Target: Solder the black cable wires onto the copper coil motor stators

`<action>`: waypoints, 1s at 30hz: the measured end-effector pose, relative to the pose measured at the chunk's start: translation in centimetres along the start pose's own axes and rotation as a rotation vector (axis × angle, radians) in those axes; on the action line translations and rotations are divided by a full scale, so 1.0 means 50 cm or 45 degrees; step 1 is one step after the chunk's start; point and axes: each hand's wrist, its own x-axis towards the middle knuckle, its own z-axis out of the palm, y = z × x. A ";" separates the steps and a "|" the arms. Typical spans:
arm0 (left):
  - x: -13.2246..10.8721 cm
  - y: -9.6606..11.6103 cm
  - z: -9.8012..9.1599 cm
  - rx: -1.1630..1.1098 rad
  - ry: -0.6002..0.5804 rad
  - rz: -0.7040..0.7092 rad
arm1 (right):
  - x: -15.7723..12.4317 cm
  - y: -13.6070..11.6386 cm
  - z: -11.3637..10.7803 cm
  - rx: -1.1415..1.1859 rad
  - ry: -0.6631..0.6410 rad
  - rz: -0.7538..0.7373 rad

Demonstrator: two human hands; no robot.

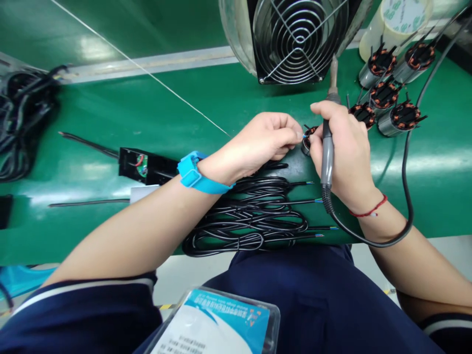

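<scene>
My left hand (271, 140), with a blue strap on its wrist, pinches the end of a thin wire with blue showing, beside a small motor stator (306, 144). Fingers partly cover this stator. A soldering iron (327, 160) lies across my right hand (348, 152), its tip pointing away from me toward the fan. The thumb and fingertips of that hand also meet at the stator's right side; whether they pinch a wire there is hidden. Just nearer to me lie coiled black cables (254, 211) with stripped, coloured ends pointing right.
A fan with a wire guard (300, 39) stands at the back. Several wound stators in metal cases (396, 120) and a tape roll (401, 19) are at right. A black housing with a circuit board (147, 164) lies left, near a cable bundle (25, 118). The iron's cord loops over my right forearm.
</scene>
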 end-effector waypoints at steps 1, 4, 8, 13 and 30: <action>-0.001 0.001 0.000 -0.014 0.000 0.005 | -0.005 0.005 0.000 0.008 0.009 -0.045; -0.003 0.002 0.000 -0.095 -0.015 0.006 | -0.021 0.020 0.003 0.032 0.028 -0.107; -0.002 0.001 -0.001 -0.175 -0.035 -0.026 | -0.030 0.029 0.009 0.053 0.064 -0.101; 0.000 -0.002 -0.002 -0.163 -0.020 -0.039 | -0.022 0.033 0.012 0.082 0.109 -0.122; 0.003 -0.008 -0.004 -0.183 -0.062 -0.072 | -0.010 0.028 0.005 0.065 0.033 -0.168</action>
